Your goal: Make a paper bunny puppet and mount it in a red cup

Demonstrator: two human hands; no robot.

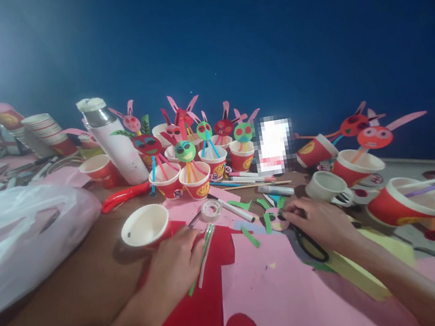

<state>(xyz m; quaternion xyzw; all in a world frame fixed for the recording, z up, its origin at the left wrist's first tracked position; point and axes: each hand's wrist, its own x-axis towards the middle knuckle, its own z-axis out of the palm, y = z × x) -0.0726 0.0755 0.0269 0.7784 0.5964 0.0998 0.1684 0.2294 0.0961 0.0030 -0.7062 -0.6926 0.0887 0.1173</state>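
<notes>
My left hand (179, 254) is on the red paper (182, 306), its fingers bent and closed at the drinking straws (204, 258), one green and one pale. The exact grip is partly hidden. My right hand (320, 218) has its thumb and fingertips closed at the right edge of a small round pink paper face (277, 219) with dark eyes. Green paper strips (250, 236) lie around this face. Below my right hand are dark-handled scissors (312, 247). A roll of tape (211, 209) and a marker (236, 208) lie between my hands.
Several red paper cups (198, 185) with straw-and-paper figures stand at the back and right. A white bottle (118, 145), a plastic bag (23, 238), an uncapped cup (145, 227) and a red-handled tool (123, 196) are on the left. Pink paper (280, 296) covers the front; a mug (326, 188) stands right.
</notes>
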